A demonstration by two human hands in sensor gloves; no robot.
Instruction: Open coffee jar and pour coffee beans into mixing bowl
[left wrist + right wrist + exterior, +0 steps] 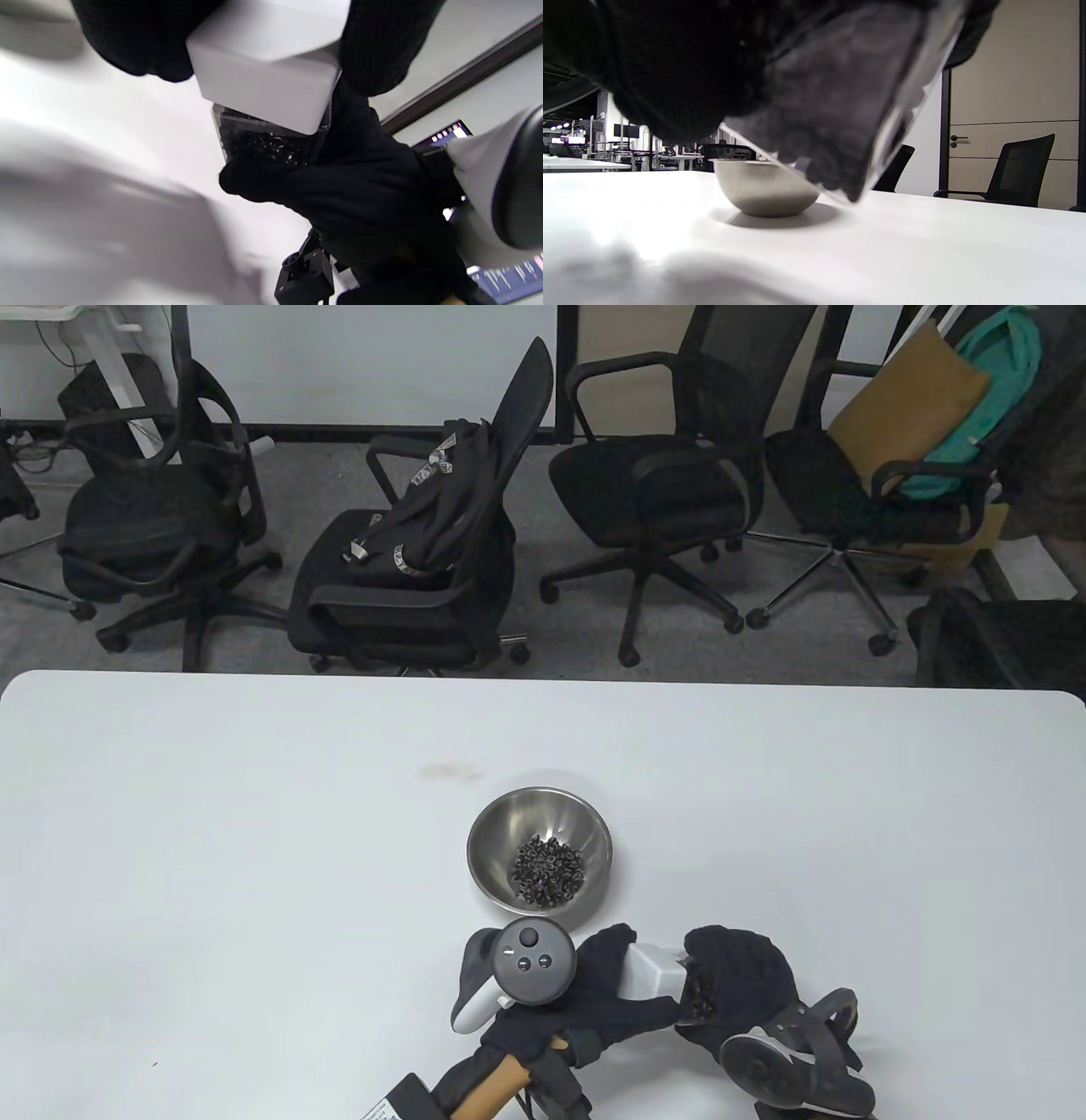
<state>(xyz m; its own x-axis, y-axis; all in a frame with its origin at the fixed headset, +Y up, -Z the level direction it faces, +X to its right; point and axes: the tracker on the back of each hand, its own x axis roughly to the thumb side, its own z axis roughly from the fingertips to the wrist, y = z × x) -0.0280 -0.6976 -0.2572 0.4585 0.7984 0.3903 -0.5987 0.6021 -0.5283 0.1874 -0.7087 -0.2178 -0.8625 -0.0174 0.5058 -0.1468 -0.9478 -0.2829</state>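
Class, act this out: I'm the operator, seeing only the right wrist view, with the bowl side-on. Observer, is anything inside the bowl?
Observer: Yes, the table view shows coffee beans piled in the mixing bowl.
Operator: Is the jar closed?
Observer: The left wrist view shows the white lid over the mouth of the jar.
Operator: Who holds what?
Observer: The left hand grips the lid; the right hand holds the jar.

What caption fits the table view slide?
Both hands hold the white-lidded coffee jar near a steel bowl of beans.
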